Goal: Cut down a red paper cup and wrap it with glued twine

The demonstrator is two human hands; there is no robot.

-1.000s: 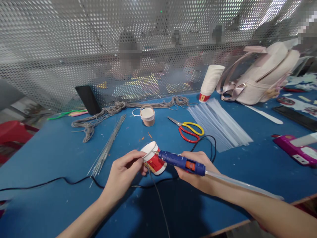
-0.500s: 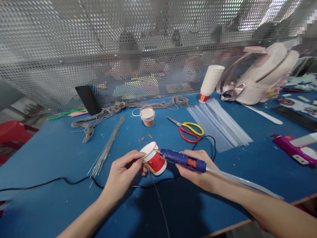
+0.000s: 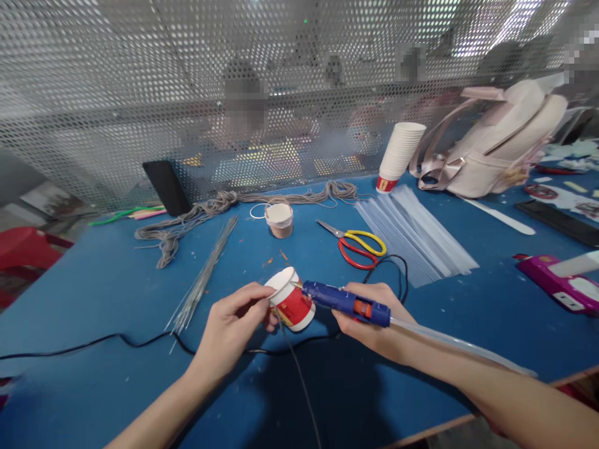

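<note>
A blue work surface runs under a perforated grey metal screen, behind which blurred figures sit. At the far left lie green and pink sticks and a dark flat phone leaning on the screen, then a tangle of grey cord and a bundle of thin silvery wires; a black cable trails across the near side. The left hand is curled closed, thumb and fingertips pinching the rim end of a small paper cup with a red band, held on its side just above the surface together with a thin wire that hangs down from it. The cup looks light, thin-walled and easy to crush, so a gentle pinch at the stiffer rim or base suits it better than a squeeze on the wall. The right hand is wrapped shut around a blue glue gun with a clear glue stick trailing behind, its nozzle touching the cup's side. Farther back stand a small cord-wrapped cup, yellow-and-red scissors, a sheaf of clear glue sticks, a stack of white paper cups, a pale pink backpack and a magenta glue gun.
</note>
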